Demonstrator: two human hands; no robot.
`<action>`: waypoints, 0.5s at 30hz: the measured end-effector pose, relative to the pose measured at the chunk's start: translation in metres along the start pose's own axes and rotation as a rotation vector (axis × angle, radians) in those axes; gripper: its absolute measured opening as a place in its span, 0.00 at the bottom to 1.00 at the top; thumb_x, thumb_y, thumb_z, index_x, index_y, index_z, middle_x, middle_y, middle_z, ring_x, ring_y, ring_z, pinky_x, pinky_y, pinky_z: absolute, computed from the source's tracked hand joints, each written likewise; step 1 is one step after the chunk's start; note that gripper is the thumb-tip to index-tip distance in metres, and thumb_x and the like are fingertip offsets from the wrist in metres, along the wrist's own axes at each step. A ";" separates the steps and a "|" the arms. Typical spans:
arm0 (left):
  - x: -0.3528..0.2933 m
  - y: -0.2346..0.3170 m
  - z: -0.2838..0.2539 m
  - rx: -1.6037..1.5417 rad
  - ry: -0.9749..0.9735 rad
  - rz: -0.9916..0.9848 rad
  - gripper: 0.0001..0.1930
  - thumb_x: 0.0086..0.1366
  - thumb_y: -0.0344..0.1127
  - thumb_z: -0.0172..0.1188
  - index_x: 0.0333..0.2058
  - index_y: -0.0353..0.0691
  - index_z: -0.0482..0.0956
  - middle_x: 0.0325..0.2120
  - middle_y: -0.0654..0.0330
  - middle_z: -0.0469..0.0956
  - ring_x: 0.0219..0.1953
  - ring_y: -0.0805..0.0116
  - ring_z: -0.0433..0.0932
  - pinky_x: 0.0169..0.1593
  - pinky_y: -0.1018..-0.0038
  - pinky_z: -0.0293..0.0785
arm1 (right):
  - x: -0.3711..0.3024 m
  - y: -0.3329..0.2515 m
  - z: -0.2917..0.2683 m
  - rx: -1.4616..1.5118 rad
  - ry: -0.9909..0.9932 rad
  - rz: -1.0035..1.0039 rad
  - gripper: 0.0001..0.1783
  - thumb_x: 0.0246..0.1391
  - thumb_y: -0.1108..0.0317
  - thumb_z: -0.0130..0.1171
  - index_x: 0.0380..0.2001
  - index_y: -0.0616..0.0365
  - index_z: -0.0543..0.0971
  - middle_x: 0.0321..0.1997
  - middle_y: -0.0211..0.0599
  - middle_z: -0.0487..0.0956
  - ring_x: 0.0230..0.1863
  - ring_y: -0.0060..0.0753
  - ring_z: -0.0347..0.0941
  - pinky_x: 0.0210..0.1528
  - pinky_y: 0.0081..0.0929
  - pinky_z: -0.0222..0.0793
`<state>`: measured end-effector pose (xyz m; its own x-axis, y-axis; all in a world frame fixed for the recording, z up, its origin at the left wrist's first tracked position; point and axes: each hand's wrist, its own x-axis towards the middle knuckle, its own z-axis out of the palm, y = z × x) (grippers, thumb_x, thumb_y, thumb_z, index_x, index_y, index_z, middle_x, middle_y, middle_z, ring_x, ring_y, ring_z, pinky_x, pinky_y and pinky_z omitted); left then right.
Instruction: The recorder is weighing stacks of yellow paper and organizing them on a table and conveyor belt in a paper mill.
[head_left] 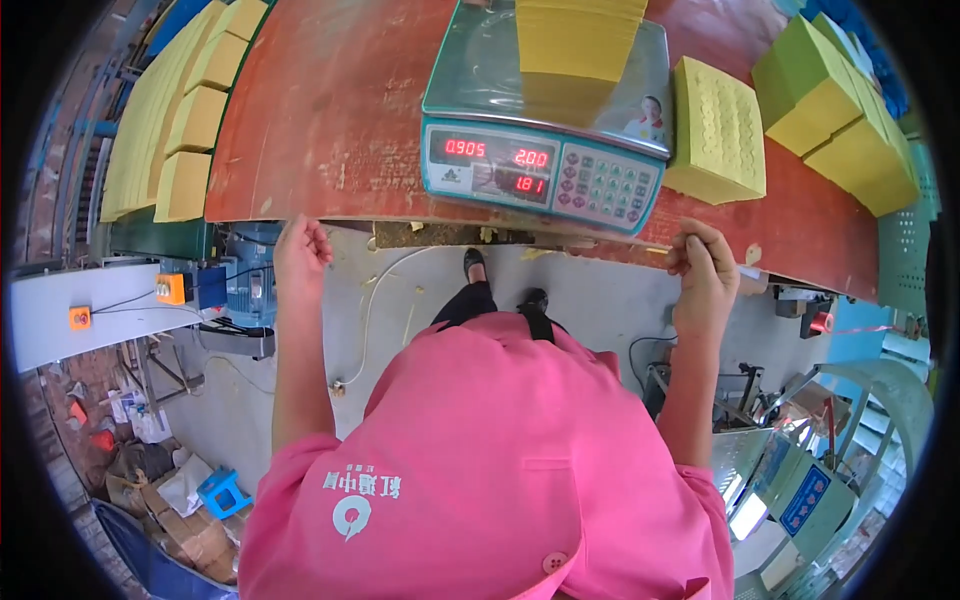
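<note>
Both my hands hover at the near edge of a worn red table (320, 120). My left hand (304, 243) is closed at the left, its fingers curled; whatever may be inside is hidden. At the right, my right hand (705, 262) is closed, thumb against fingers, beside a thin yellow sliver (657, 250); I cannot tell whether it grips anything. Between them stands a teal weighing scale (545, 178) with lit red digits and a keypad. A yellow block (580, 40) rests on its steel pan. Right of the scale lies another yellow block (715, 130) with rows of wavy marks.
More yellow blocks (840, 110) stand at the table's far right. At the left, long yellow stacks (170, 120) sit beside the table. Below are a blue motor (250, 280), a white panel with orange switch boxes (85, 317), a blue stool (222, 493) and a green machine (800, 500).
</note>
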<state>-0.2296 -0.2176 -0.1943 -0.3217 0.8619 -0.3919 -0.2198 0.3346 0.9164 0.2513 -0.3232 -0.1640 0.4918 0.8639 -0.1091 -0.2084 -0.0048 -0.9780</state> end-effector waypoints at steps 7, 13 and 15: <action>-0.010 0.022 0.053 0.006 -0.123 0.013 0.14 0.69 0.46 0.54 0.32 0.42 0.74 0.23 0.63 0.75 0.23 0.71 0.72 0.29 0.73 0.66 | 0.019 -0.014 0.027 0.018 -0.087 -0.053 0.11 0.61 0.75 0.49 0.42 0.64 0.79 0.33 0.29 0.77 0.30 0.19 0.72 0.32 0.19 0.67; 0.030 0.088 0.098 0.040 -0.413 0.099 0.19 0.69 0.50 0.53 0.40 0.38 0.74 0.34 0.57 0.78 0.37 0.66 0.77 0.41 0.72 0.72 | 0.063 -0.047 0.061 -0.013 -0.107 -0.124 0.12 0.62 0.73 0.49 0.45 0.64 0.78 0.38 0.33 0.78 0.37 0.24 0.74 0.40 0.23 0.69; 0.032 0.117 0.140 0.010 -0.458 0.147 0.22 0.68 0.52 0.53 0.45 0.37 0.72 0.40 0.54 0.77 0.43 0.63 0.76 0.46 0.68 0.72 | 0.107 -0.056 0.084 0.052 -0.069 -0.176 0.13 0.63 0.72 0.48 0.47 0.64 0.77 0.41 0.34 0.78 0.41 0.25 0.74 0.44 0.25 0.68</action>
<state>-0.1362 -0.0974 -0.0882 0.0902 0.9788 -0.1841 -0.1933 0.1986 0.9608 0.2443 -0.1883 -0.1055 0.4653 0.8818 0.0770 -0.1689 0.1738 -0.9702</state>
